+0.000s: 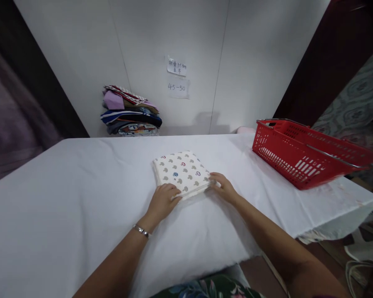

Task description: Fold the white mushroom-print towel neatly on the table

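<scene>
A folded white cloth [182, 169] with a print of small grey, red and blue mushroom-like shapes lies flat on the white-covered table [105, 215]. My left hand [164, 201], with a silver bracelet at the wrist, grips the cloth's near left corner, its fingers closed on the edge. At the right corner, my right hand [224, 187] pinches the layered edge between thumb and fingers. Several folded layers show along the near side.
A red plastic basket [286, 153] with metal handles stands on the table's right side. Against the back wall, a pile of folded fabrics [130, 114] sits at the left. Two paper notes [178, 88] are stuck to the wall.
</scene>
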